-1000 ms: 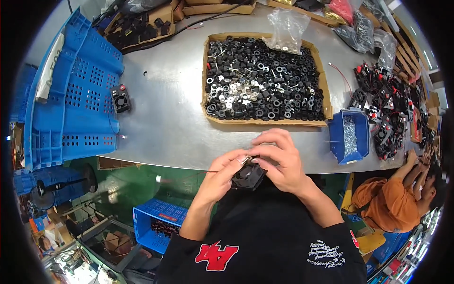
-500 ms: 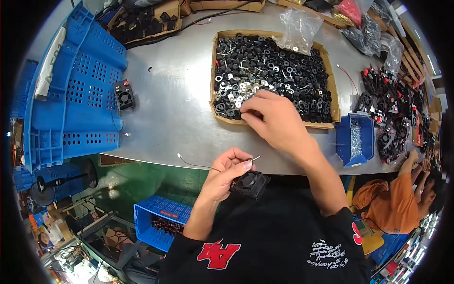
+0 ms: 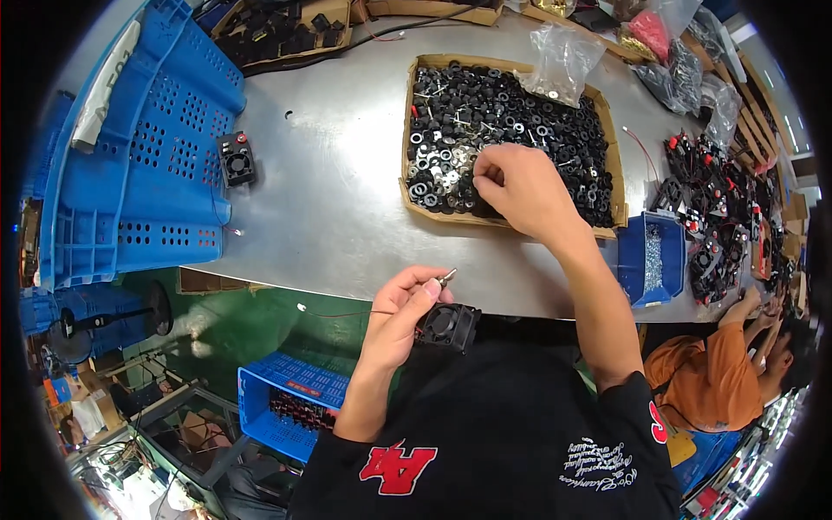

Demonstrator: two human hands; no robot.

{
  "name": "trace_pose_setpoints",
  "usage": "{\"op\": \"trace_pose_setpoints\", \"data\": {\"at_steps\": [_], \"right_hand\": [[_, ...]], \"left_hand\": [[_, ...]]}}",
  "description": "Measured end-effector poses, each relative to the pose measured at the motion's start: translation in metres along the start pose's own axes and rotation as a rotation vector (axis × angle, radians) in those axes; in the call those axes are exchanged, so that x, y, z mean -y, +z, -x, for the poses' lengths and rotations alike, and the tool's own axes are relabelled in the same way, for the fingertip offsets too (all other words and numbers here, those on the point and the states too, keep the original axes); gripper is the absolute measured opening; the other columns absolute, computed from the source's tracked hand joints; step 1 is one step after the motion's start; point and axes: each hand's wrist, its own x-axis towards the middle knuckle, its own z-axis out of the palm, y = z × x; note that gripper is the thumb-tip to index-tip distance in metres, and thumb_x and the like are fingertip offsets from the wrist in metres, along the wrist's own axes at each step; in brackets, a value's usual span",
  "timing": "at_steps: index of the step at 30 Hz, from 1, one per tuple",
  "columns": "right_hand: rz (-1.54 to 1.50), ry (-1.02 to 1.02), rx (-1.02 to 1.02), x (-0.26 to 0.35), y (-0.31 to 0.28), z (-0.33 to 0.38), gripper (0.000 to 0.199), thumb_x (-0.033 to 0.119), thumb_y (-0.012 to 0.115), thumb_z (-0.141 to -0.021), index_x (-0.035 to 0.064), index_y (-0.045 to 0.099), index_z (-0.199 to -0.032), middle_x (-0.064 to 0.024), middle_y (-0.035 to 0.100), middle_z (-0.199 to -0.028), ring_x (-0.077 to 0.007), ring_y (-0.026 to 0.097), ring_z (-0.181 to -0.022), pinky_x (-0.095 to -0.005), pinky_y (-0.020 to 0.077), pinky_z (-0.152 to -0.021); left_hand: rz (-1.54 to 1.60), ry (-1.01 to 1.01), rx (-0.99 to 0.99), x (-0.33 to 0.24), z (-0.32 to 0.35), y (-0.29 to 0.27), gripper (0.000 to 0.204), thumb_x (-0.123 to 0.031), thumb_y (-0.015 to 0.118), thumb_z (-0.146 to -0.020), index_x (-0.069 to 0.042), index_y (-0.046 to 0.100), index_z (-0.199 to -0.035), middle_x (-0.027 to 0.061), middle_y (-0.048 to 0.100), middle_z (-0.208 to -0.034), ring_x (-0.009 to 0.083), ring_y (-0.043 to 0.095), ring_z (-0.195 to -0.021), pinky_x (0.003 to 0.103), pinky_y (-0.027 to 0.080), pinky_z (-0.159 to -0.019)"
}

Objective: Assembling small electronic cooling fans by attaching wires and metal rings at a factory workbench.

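My left hand (image 3: pixel 400 319) pinches a small black cooling fan (image 3: pixel 448 327) in front of the table's near edge. A metal screw (image 3: pixel 447 277) sticks up past the thumb of that hand. From the fan a thin dark wire with a white connector (image 3: pixel 301 307) trails to the left. My right hand (image 3: pixel 526 188) is over the cardboard tray (image 3: pixel 406 165), its fingers curled and closed among the loose parts. What they hold, if anything, is hidden. Black rings and knobs (image 3: pixel 555 121) fill the tray, with silvery washers (image 3: pixel 446 169) heaped at its left front.
A blue bin of small screws (image 3: pixel 652 260) stands right of the tray. Beyond it lie piled fan assemblies (image 3: pixel 706 204). One more fan unit (image 3: pixel 236 159) sits beside the large blue crate (image 3: pixel 130 173). A plastic bag (image 3: pixel 563 56) overlaps the tray's back. A co-worker in orange (image 3: pixel 711 377) works at right.
My right hand has moved from the tray's near edge farther in and to the right. The screw in my left hand points more upward. The whole view has shifted slightly.
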Motion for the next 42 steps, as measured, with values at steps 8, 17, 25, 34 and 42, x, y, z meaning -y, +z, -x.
{"op": "trace_pose_setpoints", "data": {"at_steps": [8, 17, 25, 34, 42], "right_hand": [[0.047, -0.092, 0.14, 0.024, 0.017, -0.007, 0.014, 0.013, 0.068, -0.075, 0.0009, 0.066, -0.083, -0.0145, 0.065, -0.08, -0.0334, 0.064, -0.075, -0.0402, 0.0511, -0.069], [-0.065, -0.119, 0.059, 0.013, 0.012, -0.004, 0.012, 0.009, 0.064, -0.079, 0.0002, 0.067, -0.087, -0.0155, 0.064, -0.082, -0.0341, 0.063, -0.075, -0.0406, 0.0508, -0.07], [0.087, -0.071, -0.124, 0.007, 0.011, -0.028, 0.014, 0.012, 0.063, -0.083, 0.0019, 0.068, -0.091, -0.0149, 0.062, -0.086, -0.0332, 0.062, -0.082, -0.0404, 0.0497, -0.074], [0.206, -0.163, 0.013, 0.013, 0.03, -0.069, 0.017, 0.017, 0.067, -0.08, 0.0047, 0.07, -0.091, -0.0134, 0.063, -0.086, -0.0336, 0.062, -0.084, -0.0421, 0.0506, -0.077], [0.195, -0.057, 0.106, 0.011, 0.013, -0.075, 0.016, 0.009, 0.058, -0.081, 0.0014, 0.071, -0.088, -0.0204, 0.068, -0.086, -0.0378, 0.066, -0.084, -0.0434, 0.0526, -0.081]], "left_hand": [[0.001, 0.024, -0.055, -0.001, -0.001, 0.004, 0.029, -0.019, 0.056, -0.097, 0.003, 0.06, -0.117, 0.0056, 0.065, -0.089, 0.0073, 0.061, -0.077, 0.02, 0.051, -0.07], [-0.013, 0.045, -0.073, -0.001, 0.002, 0.001, 0.03, -0.017, 0.054, -0.098, 0.004, 0.059, -0.118, 0.0063, 0.066, -0.092, 0.0076, 0.062, -0.077, 0.021, 0.051, -0.071], [-0.072, 0.064, -0.062, -0.006, 0.0, 0.004, 0.029, -0.017, 0.056, -0.097, 0.002, 0.059, -0.119, 0.0076, 0.067, -0.092, 0.0081, 0.062, -0.077, 0.022, 0.052, -0.071], [-0.012, 0.07, -0.085, -0.001, 0.003, -0.007, 0.025, -0.017, 0.058, -0.096, -0.001, 0.06, -0.115, 0.0075, 0.067, -0.092, 0.0081, 0.063, -0.081, 0.021, 0.051, -0.072], [-0.022, 0.091, -0.114, -0.004, 0.007, -0.01, 0.024, -0.017, 0.056, -0.097, 0.001, 0.06, -0.113, 0.0075, 0.067, -0.09, 0.0089, 0.064, -0.078, 0.022, 0.052, -0.07]]}}
